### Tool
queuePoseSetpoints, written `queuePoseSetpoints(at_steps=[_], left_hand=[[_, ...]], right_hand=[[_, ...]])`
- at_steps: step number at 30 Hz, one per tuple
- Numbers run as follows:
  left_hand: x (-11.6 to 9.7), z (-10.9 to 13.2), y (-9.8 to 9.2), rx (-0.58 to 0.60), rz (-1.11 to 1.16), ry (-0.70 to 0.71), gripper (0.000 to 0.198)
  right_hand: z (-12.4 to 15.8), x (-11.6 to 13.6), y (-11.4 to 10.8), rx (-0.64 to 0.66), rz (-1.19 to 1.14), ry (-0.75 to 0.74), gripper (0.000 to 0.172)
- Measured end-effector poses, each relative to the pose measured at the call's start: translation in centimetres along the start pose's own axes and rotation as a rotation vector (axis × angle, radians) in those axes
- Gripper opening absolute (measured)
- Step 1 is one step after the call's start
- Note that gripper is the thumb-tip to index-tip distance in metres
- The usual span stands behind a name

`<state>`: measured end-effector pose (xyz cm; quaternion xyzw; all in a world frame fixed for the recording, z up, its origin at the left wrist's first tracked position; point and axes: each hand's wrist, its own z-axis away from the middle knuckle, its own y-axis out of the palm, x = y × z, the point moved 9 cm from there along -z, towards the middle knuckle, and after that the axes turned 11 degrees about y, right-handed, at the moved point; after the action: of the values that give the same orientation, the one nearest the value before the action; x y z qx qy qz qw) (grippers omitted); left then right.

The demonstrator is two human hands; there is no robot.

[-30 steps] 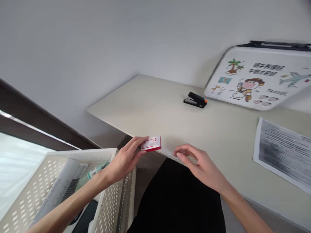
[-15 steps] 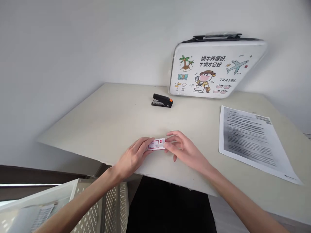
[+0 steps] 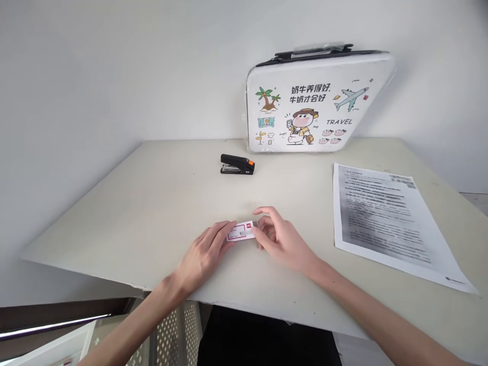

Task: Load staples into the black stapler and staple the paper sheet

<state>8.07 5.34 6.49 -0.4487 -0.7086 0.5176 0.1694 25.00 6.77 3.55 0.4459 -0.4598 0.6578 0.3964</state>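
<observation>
Red-and-white card box, small and flat, lies on the table near its front edge, held between both hands. Its long axis runs left to right, from 9 to 3 o'clock, printed face up.

Left hand comes in from 7 o'clock of the box, palm down, and its fingertips close on the box's left end. Right hand comes in from 4 o'clock; its thumb and fingertips close on the right end, with the other fingers loosely curled above. Both hands touch the box and neither is nearer. Whether the box rests fully on the table or is raised a little cannot be told.

Farther out, at 12 o'clock from the box and well apart, a black stapler with an orange tip lies on its base, long axis also left to right. At 1 o'clock a white case printed with cartoons and the word TRAVEL leans upright against the wall, handle on top. At 3 o'clock a printed sheet lies flat on the table. At 7 o'clock, below the table edge, part of a white perforated basket shows.
</observation>
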Motion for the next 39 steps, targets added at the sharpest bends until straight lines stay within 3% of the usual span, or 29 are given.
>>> queuePoseSetpoints(at_steps=[4, 18, 28, 39], left_hand=[[0.0, -0.3, -0.2, -0.024, -0.017, 0.022, 0.042], [1.0, -0.4, -0.2, -0.004, -0.01, -0.034, 0.035], [1.1, -0.6, -0.2, -0.008, -0.044, -0.047, 0.033], [1.2, -0.8, 0.1, -0.015, -0.037, -0.051, 0.031]], right_hand=[[-0.2, -0.6, -0.3, -0.026, -0.012, -0.028, 0.024], [-0.2, -0.8, -2.0, -0.248, 0.226, -0.016, 0.015], [-0.5, -0.6, -3.5, -0.389, 0.331, -0.052, 0.019], [-0.6, -0.2, -3.8, -0.446, 0.482, -0.112, 0.022]])
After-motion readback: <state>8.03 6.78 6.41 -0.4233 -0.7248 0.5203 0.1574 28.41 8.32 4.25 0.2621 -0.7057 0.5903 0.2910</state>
